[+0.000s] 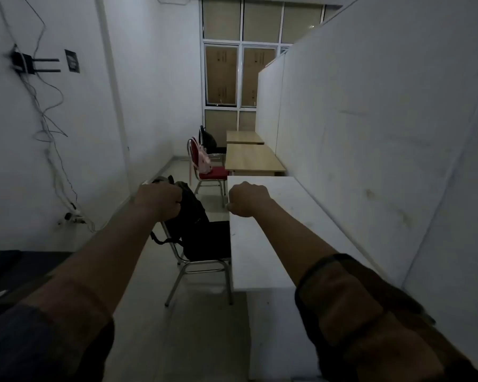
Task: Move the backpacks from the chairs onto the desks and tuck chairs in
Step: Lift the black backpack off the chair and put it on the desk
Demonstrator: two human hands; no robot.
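Observation:
A black backpack point(189, 216) sits on the nearest chair point(202, 260), which has a black seat and a metal frame. My left hand point(159, 198) is shut on the top of that backpack. My right hand point(247, 198) is curled at the left edge of the white desk point(262, 260), fingers closed, with nothing seen in it. Farther back a pink backpack point(204, 161) leans on a red chair point(215, 173) beside a wooden desk point(253, 158). Behind it, a dark backpack point(209, 139) rests on a third chair next to the last wooden desk point(243, 137).
White partition panels point(356, 133) run along the right behind the desks. The left wall point(89, 139) carries a router and loose cables down to a floor socket point(72, 216). A narrow tiled aisle point(204, 332) runs between wall and chairs. A window closes the far end.

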